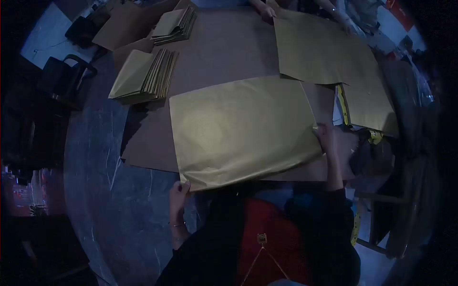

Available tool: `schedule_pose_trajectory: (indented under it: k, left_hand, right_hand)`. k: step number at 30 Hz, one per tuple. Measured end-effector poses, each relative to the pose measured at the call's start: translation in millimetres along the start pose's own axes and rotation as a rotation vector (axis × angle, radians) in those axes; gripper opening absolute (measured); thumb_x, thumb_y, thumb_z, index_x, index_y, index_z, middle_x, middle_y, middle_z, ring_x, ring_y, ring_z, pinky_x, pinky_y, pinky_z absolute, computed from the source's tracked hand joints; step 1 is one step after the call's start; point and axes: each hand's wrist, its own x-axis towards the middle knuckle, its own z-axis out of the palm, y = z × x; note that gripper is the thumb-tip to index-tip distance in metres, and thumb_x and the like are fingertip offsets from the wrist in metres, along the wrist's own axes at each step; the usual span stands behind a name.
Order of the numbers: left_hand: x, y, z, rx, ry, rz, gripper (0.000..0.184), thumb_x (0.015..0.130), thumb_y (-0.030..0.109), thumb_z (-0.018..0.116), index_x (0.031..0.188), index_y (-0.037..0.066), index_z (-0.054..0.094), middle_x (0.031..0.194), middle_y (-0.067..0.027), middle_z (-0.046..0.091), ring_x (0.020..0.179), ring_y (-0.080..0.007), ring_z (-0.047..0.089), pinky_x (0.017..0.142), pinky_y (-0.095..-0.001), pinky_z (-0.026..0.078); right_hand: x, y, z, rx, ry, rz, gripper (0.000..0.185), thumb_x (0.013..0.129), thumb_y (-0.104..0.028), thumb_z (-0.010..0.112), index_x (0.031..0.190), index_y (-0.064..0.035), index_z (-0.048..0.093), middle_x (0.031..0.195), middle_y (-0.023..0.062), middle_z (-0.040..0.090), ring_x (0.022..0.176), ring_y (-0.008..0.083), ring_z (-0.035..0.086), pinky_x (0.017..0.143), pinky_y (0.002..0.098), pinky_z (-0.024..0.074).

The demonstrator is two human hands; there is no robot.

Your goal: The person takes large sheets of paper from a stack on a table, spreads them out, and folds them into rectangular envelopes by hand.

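Note:
A large sheet of gold-coloured paper (243, 126) lies in front of me, its near edge lifted and creased. My left hand (179, 190) pinches the near left corner between thumb and fingers. At the right side, my right hand (326, 137) grips the sheet's edge, the thumb on top and the other fingers partly hidden. Beneath the paper is a brown board surface (150, 148) on the table.
Folded gold paper stands in two stacks, a nearer stack (143, 76) and a farther stack (174, 25), by an open cardboard box (126, 24). Across the table, another person's hand (267, 10) holds another gold sheet (319, 47). A black chair (64, 78) stands left.

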Motion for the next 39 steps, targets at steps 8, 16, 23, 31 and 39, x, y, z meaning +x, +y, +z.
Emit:
schedule_pose_trajectory:
  k: [8, 16, 23, 31, 39]
  left_hand:
    - [3, -5, -1, 0.041, 0.006, 0.044, 0.026, 0.087, 0.026, 0.063, 0.081, 0.001, 0.057, 0.07, 0.0003, 0.053, 0.065, -0.0062, 0.049, 0.058, -0.0229, 0.043]
    - [9, -13, -7, 0.088, -0.027, 0.102, 0.036, 0.084, 0.036, 0.066, 0.083, 0.001, 0.056, 0.073, -0.0028, 0.054, 0.064, -0.0106, 0.051, 0.059, -0.027, 0.047]
    - [3, -4, -1, 0.026, -0.003, 0.012, 0.024, 0.085, 0.023, 0.065, 0.082, 0.001, 0.057, 0.074, -0.0026, 0.057, 0.068, -0.008, 0.053, 0.062, -0.0235, 0.044]
    - [-1, -4, 3, -0.082, 0.007, 0.061, 0.023, 0.086, 0.021, 0.063, 0.082, 0.0, 0.056, 0.075, -0.004, 0.057, 0.068, -0.009, 0.052, 0.06, -0.0243, 0.044]
    - [5, -5, 11, -0.068, 0.123, 0.08, 0.03, 0.086, 0.023, 0.064, 0.095, -0.003, 0.052, 0.089, -0.0085, 0.057, 0.074, -0.0124, 0.054, 0.063, -0.0255, 0.045]
  right_hand:
    - [12, 29, 10, 0.083, 0.003, -0.071, 0.046, 0.074, -0.025, 0.069, 0.112, -0.0017, 0.058, 0.106, 0.0177, 0.062, 0.101, 0.03, 0.06, 0.084, 0.0365, 0.0466]
    - [0, -14, -6, -0.108, 0.0, -0.006, 0.041, 0.073, -0.02, 0.069, 0.108, -0.0006, 0.059, 0.107, 0.0169, 0.063, 0.098, 0.0287, 0.06, 0.083, 0.0367, 0.047]
    - [8, 11, 4, 0.13, -0.006, -0.029, 0.039, 0.073, -0.017, 0.068, 0.107, -0.0006, 0.06, 0.106, 0.0168, 0.063, 0.097, 0.0257, 0.061, 0.082, 0.0355, 0.0469]
    - [7, -3, -4, -0.151, -0.055, 0.009, 0.046, 0.072, -0.026, 0.068, 0.11, -0.0025, 0.058, 0.104, 0.0162, 0.063, 0.096, 0.0319, 0.061, 0.08, 0.0408, 0.0472]
    - [16, 28, 19, -0.373, 0.089, -0.031, 0.042, 0.072, -0.028, 0.068, 0.101, 0.001, 0.058, 0.098, 0.0232, 0.059, 0.093, 0.0381, 0.058, 0.077, 0.0447, 0.047]
